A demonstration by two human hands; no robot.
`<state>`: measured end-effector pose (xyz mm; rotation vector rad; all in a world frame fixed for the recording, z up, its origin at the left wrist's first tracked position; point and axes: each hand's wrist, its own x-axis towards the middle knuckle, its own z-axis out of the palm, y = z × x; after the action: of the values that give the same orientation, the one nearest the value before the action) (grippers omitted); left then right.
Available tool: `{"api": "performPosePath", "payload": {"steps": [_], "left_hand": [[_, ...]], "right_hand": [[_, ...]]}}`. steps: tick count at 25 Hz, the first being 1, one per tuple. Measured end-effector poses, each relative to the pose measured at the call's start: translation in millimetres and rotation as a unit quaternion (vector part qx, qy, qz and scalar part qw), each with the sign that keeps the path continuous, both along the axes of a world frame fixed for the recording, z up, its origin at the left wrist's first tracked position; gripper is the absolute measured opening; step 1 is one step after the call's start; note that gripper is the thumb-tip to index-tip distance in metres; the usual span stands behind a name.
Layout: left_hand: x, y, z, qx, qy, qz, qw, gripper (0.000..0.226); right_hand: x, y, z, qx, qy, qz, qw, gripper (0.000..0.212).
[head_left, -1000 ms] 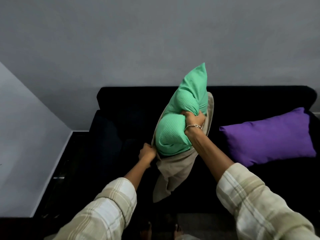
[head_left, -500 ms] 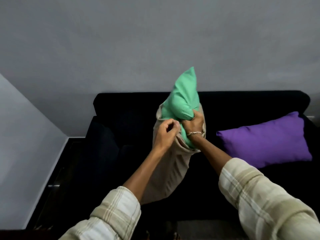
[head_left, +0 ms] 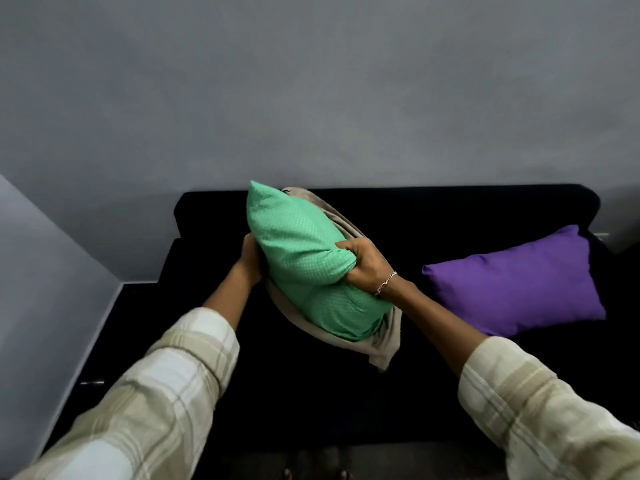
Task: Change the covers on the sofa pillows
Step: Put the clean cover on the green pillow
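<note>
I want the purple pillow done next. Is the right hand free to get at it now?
Probably not yet: the right hand grips the green pillow, though nothing lies between it and the purple pillow.

A home living room: a black sofa (head_left: 450,216) (with a purple pillow (head_left: 519,282) on its seat) stands against a plain grey wall (head_left: 311,98).
</note>
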<state>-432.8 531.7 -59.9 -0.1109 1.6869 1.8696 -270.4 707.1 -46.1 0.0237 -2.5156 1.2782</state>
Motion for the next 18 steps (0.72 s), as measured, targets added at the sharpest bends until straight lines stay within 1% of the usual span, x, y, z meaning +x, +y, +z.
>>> {"api": "performPosePath", "payload": {"steps": [1,3,5,6,7,8,9,10,11,12,13,14,17,18], "left_hand": [[-1,0,8,0.035,-0.018,-0.016,0.999,0.042],[-12,3,12,0.031,0.002,-0.032,0.999,0.040],[-15,10,16,0.024,0.007,-0.025,0.999,0.048],[-16,11,15,-0.004,0.015,-0.031,0.999,0.040],[-16,11,12,-0.032,0.039,-0.027,0.998,0.023],[-13,7,8,-0.076,0.053,-0.031,0.995,0.021],[-7,-3,-1,-0.133,0.053,-0.050,0.988,0.035],[1,-12,-11,-0.187,0.058,-0.085,0.977,0.030],[8,-18,-20,-0.213,0.061,-0.113,0.968,0.023],[11,-20,-28,-0.215,0.050,-0.113,0.969,0.029],[12,-16,-33,-0.192,0.054,-0.091,0.976,0.039],[15,-7,-31,-0.174,0.067,-0.067,0.980,0.042],[30,32,-7,-0.093,0.114,-0.037,0.988,0.026],[39,42,0,-0.056,0.130,-0.059,0.988,0.027]], "right_hand": [[2,5,3,0.038,-0.011,0.014,0.999,0.005],[4,16,5,0.119,-0.037,0.035,0.992,0.006],[7,23,3,0.171,-0.065,0.054,0.982,0.007],[10,21,3,0.182,-0.077,0.064,0.978,0.006],[12,18,2,0.186,-0.082,0.078,0.976,0.004],[14,13,2,0.191,-0.081,0.091,0.974,0.004],[16,9,1,0.198,-0.078,0.104,0.971,0.008],[19,5,-1,0.207,-0.080,0.116,0.968,0.012],[20,4,-4,0.218,-0.087,0.121,0.965,0.016],[21,5,-7,0.235,-0.098,0.118,0.960,0.018],[21,7,-9,0.261,-0.119,0.106,0.952,0.018],[20,10,-11,0.292,-0.149,0.085,0.941,0.019],[18,23,-22,0.354,-0.274,-0.006,0.894,0.026],[18,25,-26,0.360,-0.311,-0.037,0.879,0.028]]}}
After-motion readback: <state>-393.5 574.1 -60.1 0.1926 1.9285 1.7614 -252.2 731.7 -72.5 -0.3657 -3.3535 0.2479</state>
